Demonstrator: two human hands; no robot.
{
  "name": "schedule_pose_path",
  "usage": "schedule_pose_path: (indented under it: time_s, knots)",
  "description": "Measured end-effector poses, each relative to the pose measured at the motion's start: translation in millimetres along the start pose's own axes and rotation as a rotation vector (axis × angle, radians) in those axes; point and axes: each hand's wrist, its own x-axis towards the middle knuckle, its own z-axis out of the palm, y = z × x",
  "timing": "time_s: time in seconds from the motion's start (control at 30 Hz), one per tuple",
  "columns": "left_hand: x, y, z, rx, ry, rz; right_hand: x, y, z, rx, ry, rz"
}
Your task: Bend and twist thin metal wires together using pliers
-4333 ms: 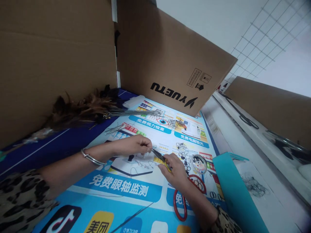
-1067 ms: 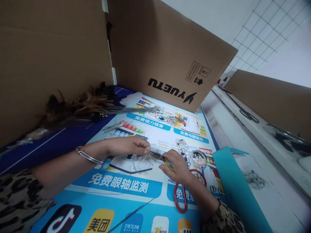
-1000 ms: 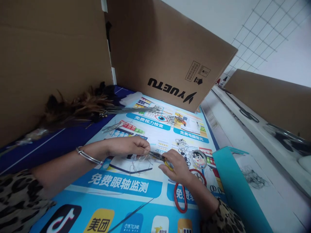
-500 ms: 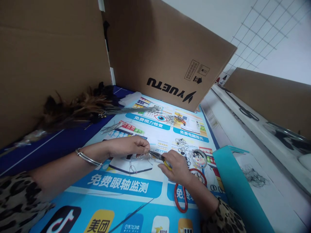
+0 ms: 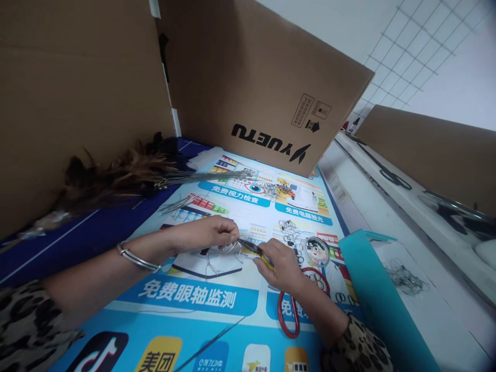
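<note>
My left hand (image 5: 217,233) pinches a thin bent wire (image 5: 231,246), whose loops hang below the fingertips. In my right hand (image 5: 279,264) is a pair of pliers (image 5: 251,246) with yellow handles. The plier jaws point left and meet the wire at my left fingertips; whether they are clamped on it is too small to tell. Red-handled scissors (image 5: 289,321) lie partly under my right forearm. Just beyond my right hand are a round tin (image 5: 318,251) with a cartoon face and several small dark rings (image 5: 290,235).
Straight wires (image 5: 213,175) and brown feathers (image 5: 127,165) lie at the back left. A large cardboard box (image 5: 263,88) stands behind the printed mat (image 5: 186,323). To the right are a teal box (image 5: 382,299) and a wire tangle (image 5: 405,278). Dark wires (image 5: 211,341) lie in front.
The view has shifted slightly. My two hands keep nearly the same pose, with the pliers still at the wire by my left fingertips.
</note>
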Motion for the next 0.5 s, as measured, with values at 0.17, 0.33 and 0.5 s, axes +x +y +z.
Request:
schedule_pose_path:
  time_s: [0.17, 0.33, 0.5]
  knots:
    - [1.4, -0.7, 1.9, -0.007, 0.016, 0.000, -0.2, 0.9, 0.7, 0.003, -0.014, 0.014]
    - [1.5, 2.9, 3.5, -0.030, 0.046, -0.002, -0.1, 1.0, 0.3, 0.010, -0.020, 0.019]
    - [0.2, 3.0, 2.6, -0.068, 0.028, -0.002, 0.4, 0.7, 0.1, 0.007, -0.013, 0.019]
